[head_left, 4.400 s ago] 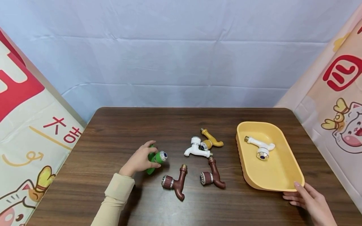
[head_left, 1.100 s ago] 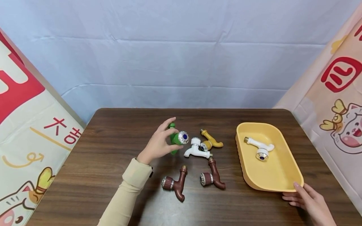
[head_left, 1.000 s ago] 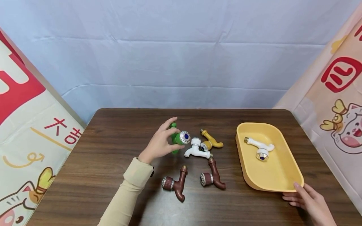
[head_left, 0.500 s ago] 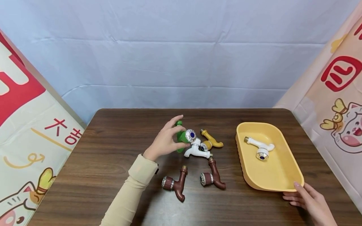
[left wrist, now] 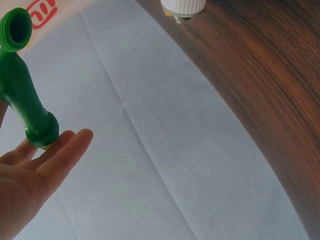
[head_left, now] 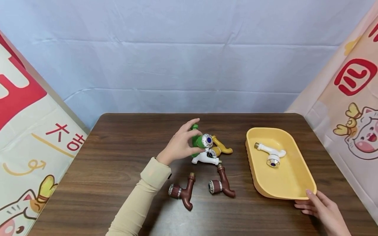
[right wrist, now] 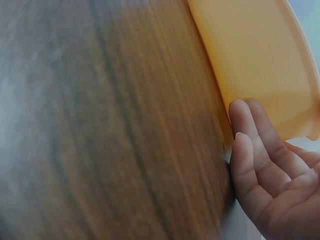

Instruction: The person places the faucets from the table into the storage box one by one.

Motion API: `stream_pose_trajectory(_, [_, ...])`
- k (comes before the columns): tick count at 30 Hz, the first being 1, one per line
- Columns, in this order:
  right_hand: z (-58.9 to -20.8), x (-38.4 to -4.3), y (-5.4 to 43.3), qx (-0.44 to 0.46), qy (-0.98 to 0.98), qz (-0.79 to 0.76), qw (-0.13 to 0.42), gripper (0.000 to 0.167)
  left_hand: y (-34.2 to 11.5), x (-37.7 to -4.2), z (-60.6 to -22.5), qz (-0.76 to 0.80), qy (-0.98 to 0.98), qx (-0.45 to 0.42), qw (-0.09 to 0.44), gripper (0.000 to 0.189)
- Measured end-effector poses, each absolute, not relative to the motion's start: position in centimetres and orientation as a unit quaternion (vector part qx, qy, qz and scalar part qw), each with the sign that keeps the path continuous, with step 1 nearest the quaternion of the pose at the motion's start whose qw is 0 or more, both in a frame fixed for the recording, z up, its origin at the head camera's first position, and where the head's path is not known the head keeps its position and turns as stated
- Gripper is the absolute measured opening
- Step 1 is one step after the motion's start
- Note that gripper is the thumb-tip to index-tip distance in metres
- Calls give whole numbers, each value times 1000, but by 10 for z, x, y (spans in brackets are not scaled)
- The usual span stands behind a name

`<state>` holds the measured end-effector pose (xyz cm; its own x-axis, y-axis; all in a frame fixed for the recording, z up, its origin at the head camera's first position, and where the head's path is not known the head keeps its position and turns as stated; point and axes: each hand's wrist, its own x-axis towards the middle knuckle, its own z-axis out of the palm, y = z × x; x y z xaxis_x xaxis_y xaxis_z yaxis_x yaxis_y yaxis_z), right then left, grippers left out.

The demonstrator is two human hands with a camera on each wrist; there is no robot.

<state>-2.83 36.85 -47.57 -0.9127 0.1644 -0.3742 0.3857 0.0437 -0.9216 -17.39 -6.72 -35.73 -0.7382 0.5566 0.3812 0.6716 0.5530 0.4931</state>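
Note:
In the head view my left hand [head_left: 178,144] pinches a green tap [head_left: 201,141] with a silver-rimmed, blue-centred knob. It is raised over a white tap [head_left: 203,158] lying on the table and hides part of it. The left wrist view shows the green tap's [left wrist: 22,92] open spout end and body against my fingers. At the near right corner of a yellow tray [head_left: 286,186], my right hand [head_left: 326,209] holds the rim, thumb on top. In the right wrist view its fingers [right wrist: 245,120] lie against the tray's outside wall. A second white tap [head_left: 269,150] lies inside the tray.
A yellow tap [head_left: 223,146] touches or lies close behind the white one. Nearer to me are two brown taps, one left [head_left: 186,193] and one right [head_left: 225,183]. The wooden table [head_left: 133,131] ends at a pale cloth backdrop [head_left: 189,65].
My left hand has lifted the green tap from the table's left part and carried it right and away from me, over the white tap. My right hand stays on the tray.

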Motion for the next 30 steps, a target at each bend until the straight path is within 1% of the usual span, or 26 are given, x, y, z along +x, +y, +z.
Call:
stream_pose_trajectory(3, [-475, -28, 368, 195, 718, -663, 87, 13, -66, -174, -357, -314, -878, -350, 86, 35])
stream_pose_trajectory(8, [-477, -29, 369, 200, 714, -666, 87, 8, -64, -175, -356, -313, -879, -351, 82, 34])
stream_pose_trajectory(10, [-478, -29, 370, 204, 714, -664, 88, 9, -63, -175, -355, -313, -879, -351, 80, 34])
stream_pose_trajectory(15, [-479, -29, 371, 209, 718, -657, 93, 15, -61, -175, -353, -313, -880, -349, 77, 34])
stream_pose_trajectory(26, [-479, -28, 369, 190, 722, -660, 83, 10, -56, -177, -348, -313, -878, -353, 74, 34])
stream_pose_trajectory(30, [-478, -29, 369, 195, 731, -649, 87, 15, -54, -177, -346, -311, -878, -357, 75, 33])
